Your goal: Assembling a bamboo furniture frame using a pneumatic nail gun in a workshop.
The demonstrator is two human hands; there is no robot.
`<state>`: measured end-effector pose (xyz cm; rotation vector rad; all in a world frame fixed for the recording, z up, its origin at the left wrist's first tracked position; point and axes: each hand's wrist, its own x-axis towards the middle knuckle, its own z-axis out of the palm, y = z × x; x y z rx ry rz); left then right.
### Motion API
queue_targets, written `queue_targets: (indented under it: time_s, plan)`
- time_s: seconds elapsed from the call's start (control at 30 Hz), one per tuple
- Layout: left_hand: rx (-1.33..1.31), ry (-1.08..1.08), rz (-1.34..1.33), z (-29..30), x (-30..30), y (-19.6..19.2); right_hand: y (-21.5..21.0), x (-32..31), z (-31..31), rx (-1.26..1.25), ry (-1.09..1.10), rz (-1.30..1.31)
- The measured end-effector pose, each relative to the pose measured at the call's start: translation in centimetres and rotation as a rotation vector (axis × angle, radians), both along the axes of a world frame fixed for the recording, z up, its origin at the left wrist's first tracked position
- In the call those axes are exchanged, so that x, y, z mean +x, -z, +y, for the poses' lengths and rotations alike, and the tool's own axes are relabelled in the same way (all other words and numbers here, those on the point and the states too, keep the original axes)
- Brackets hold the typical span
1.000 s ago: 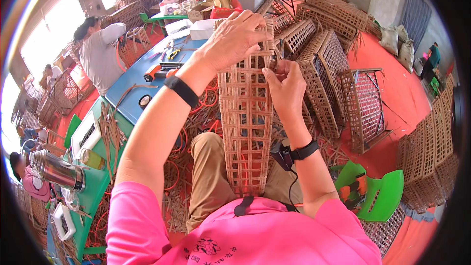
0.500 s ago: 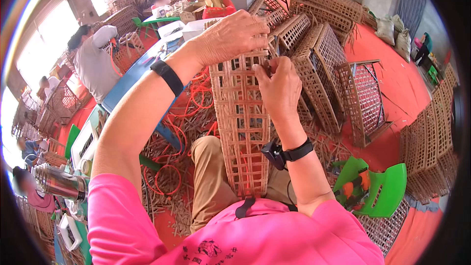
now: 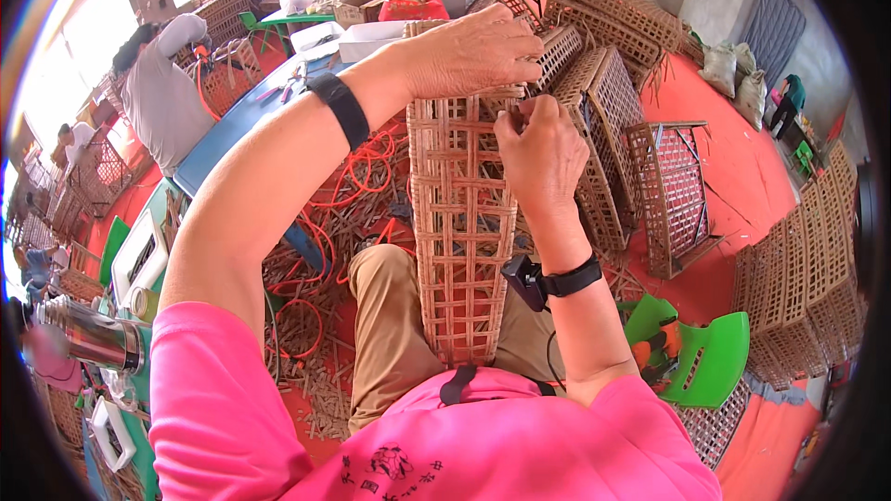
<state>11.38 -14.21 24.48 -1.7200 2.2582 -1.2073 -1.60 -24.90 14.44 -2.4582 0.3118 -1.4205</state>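
Note:
A long brown woven lattice basket [image 3: 461, 250] stands between my knees, its open-weave side facing me and its near end against my lap. My left hand [image 3: 478, 54] is curled over the basket's far end, with its fingertips bent down at the right corner and partly hidden. Close beside that corner, my right hand [image 3: 546, 156] is pinched shut at the basket's upper right edge. Whatever lies between its thumb and fingers is too small to make out. Black bands circle both wrists, and a small dark device sits on the right one.
Woven baskets [image 3: 608, 130] are stacked ahead to the right. A green plastic chair [image 3: 719, 362] holds an orange-and-black power tool [image 3: 657, 343]. An orange hose [image 3: 320, 255] coils among wood scraps at left, near a blue table [image 3: 223, 148]. A co-worker [image 3: 162, 93] handles another basket beyond.
Both hands and the basket's far end have shifted slightly right in the picture, while the background has slid left. The right hand remains pinched at the basket's edge.

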Motion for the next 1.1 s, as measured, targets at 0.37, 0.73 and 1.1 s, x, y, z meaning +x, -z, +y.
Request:
queue_targets:
  time_s: [0.37, 0.73, 1.1]
  plan:
    - [0.067, -0.029, -0.05, -0.1, -0.2, -0.3, -1.8, 0.3, -0.1, -0.019, 0.018, 0.177]
    - [0.01, -0.024, -0.149, -0.1, 0.0, 0.4, -1.2, 0.2, 0.1, 0.109, 0.017, 0.126]
    - [-0.052, 0.008, -0.204, -0.8, 0.9, 0.3, -2.8, 0.9, 0.0, 0.082, 0.03, 0.145]
